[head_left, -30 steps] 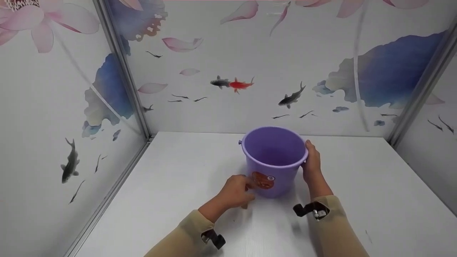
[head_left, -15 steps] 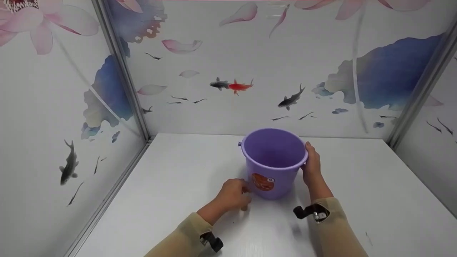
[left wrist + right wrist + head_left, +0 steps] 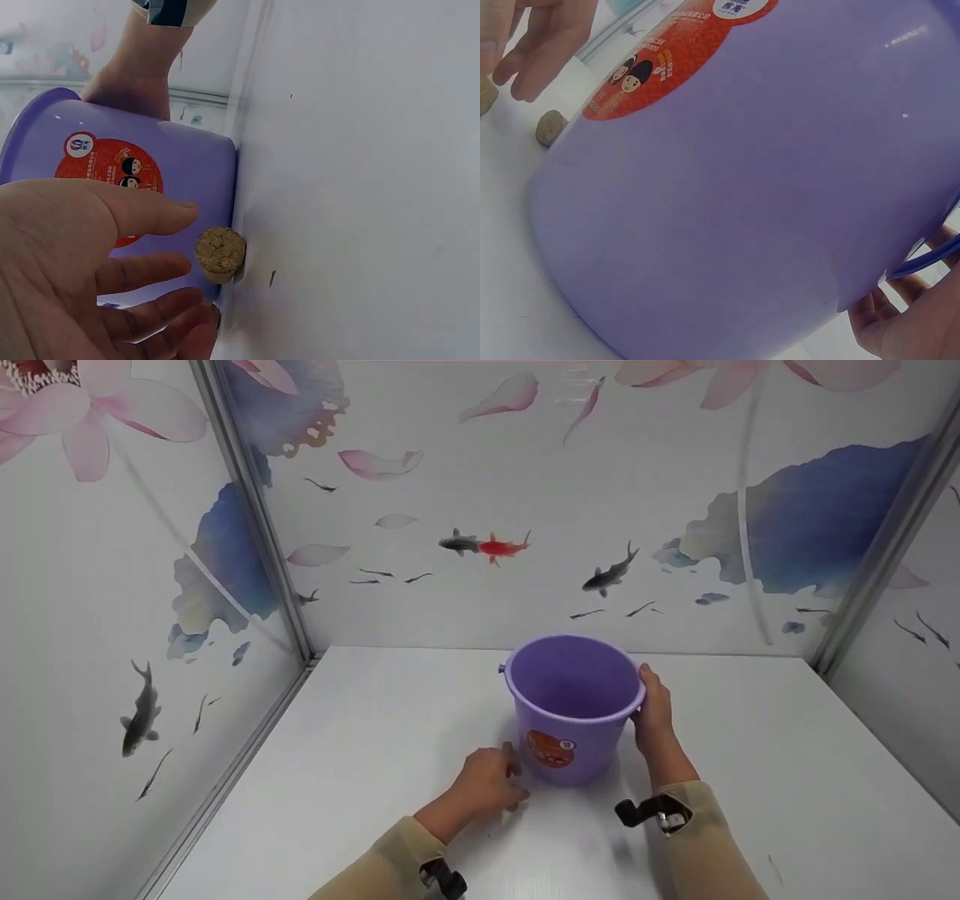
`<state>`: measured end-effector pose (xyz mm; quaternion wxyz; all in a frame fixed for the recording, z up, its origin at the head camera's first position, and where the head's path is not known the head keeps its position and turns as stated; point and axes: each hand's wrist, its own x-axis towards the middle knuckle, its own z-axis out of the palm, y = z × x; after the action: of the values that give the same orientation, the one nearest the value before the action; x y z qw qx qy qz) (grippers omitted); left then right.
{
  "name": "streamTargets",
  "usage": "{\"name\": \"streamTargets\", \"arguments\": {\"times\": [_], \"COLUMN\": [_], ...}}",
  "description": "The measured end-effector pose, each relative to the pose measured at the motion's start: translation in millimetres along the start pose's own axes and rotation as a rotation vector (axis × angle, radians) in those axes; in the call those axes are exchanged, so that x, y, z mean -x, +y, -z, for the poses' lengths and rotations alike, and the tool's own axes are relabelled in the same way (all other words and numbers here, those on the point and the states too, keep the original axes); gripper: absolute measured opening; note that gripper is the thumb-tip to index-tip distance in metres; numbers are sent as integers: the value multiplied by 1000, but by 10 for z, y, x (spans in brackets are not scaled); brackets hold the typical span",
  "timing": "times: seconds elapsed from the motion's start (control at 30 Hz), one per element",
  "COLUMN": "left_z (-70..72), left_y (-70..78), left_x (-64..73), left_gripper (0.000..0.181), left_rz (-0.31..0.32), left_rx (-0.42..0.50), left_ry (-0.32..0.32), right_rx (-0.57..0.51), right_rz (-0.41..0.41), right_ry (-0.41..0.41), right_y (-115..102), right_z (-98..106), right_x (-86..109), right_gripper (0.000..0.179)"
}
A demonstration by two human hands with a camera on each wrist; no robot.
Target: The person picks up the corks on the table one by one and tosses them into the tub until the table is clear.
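A purple bucket (image 3: pixel 568 750) with a red label stands upright on the white table. My right hand (image 3: pixel 654 712) holds its right side near the rim; in the right wrist view, the fingers (image 3: pixel 904 289) reach beside the dark blue handle (image 3: pixel 930 259). My left hand (image 3: pixel 487 784) is low at the bucket's front left, thumb and fingers parted. Just beyond those fingertips, in the left wrist view, a cork (image 3: pixel 220 251) lies against the bucket's base. Another cork (image 3: pixel 215 313) is partly hidden behind the fingers. The right wrist view also shows a cork (image 3: pixel 551 127) beside the bucket.
White panels painted with fish and lotus enclose the table (image 3: pixel 390 712) at the back (image 3: pixel 420 607) and both sides. Metal posts (image 3: pixel 259 525) join the panels at the corners. Black wrist mounts (image 3: pixel 652 804) stick out from both sleeves.
My left hand has drawn slightly back from the bucket's front, where its fingers crossed the label's edge. The right hand keeps its place on the bucket. The head view has tilted up slightly.
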<state>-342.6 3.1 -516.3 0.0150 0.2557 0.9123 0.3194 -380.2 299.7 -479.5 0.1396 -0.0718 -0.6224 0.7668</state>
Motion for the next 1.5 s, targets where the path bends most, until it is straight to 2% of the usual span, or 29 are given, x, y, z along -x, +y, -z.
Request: {"name": "streamTargets", "arguments": {"times": [0.13,0.3,0.5,0.7,0.9,1.17,1.5], "left_z": [-31,-50,-47,-67,-89,-96,-74], "left_y": [-18,-15,2,23,48,43,19], "left_x": [3,18,36,51,50,35,37], "left_gripper": [27,31,24,13,20,21,40], "left_rz": [-18,-1,-10,19,34,-21,-111], "left_rx": [-37,-51,-89,-68,-76,-146,-191], "left_ry": [12,-1,9,-17,-41,-53,-62], "right_rx": [15,13,6,2,6,13,7], "right_rz": [4,7,-2,-4,-14,1,17], "right_ry": [-6,-6,-15,-22,-25,-26,-24], "right_y": [1,7,-8,-3,-8,-1,2], "right_z": [11,12,0,-1,-2,8,13], "right_x": [8,11,1,-3,-9,-14,1], "right_gripper": [61,61,62,64,65,66,61]}}
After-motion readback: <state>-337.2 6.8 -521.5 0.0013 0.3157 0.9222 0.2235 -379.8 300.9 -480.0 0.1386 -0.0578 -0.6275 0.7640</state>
